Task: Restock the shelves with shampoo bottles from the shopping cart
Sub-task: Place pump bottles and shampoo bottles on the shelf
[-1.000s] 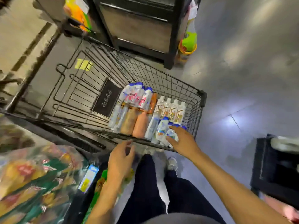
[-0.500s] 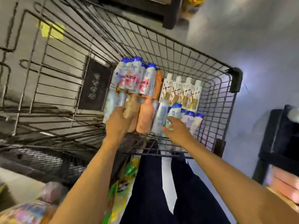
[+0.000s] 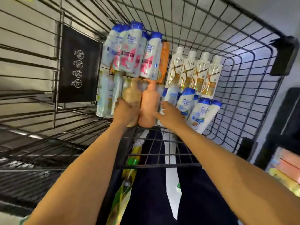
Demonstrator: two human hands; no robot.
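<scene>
A black wire shopping cart holds many shampoo bottles lying flat. My left hand grips the lower end of a tan bottle. Beside it lies a peach bottle. My right hand is spread open, its thumb against the peach bottle and its fingers over a white bottle next to it. Blue-capped white bottles with pink labels lie behind, with an orange bottle and several white Lux bottles to the right. More blue-capped bottles lie at the near right.
A black sign panel hangs on the cart's left wall. Pale bottles lie left of my left hand. A dark shelf with pink and yellow packs stands at the right edge. Green-yellow packages sit below the cart beside my legs.
The view has closed in on the cart. My left hand went from the cart's near edge onto the tan bottle. My right hand slid left from the blue-capped bottles to the peach bottle.
</scene>
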